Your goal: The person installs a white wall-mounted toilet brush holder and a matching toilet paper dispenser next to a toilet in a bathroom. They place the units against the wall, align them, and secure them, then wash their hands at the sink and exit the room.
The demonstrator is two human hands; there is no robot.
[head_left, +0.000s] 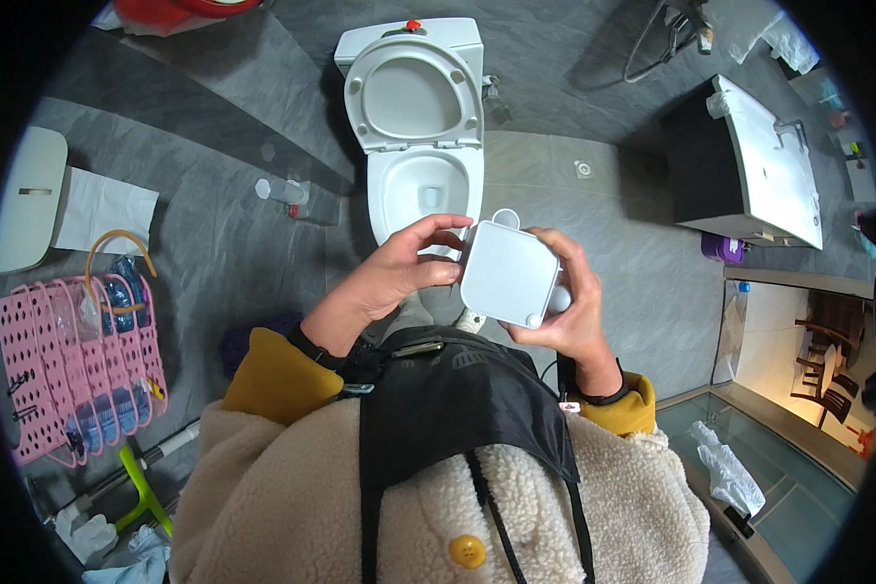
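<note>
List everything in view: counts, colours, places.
Box: one, white, in right hand
Toilet: one, white, top centre
Red object: one, red, top left
Shower fixture: one, silvery, top right
Sink cabinet: one, black and white, upper right
Purple container: one, purple, beside cabinet
Floor drain: one, whitish, right of toilet
Rack: one, pink, left
Sheet: one, white, above rack
Chairs: several, brown, far right
Plastic bags: several, whitish, left and right
Left hand: one, bare, at box's left
Right hand: one, bare, gripping box

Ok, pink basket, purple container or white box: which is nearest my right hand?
The white, squarish box, held in your right hand; the pink basket is off to your left, the purple container by the washbasin.
</note>
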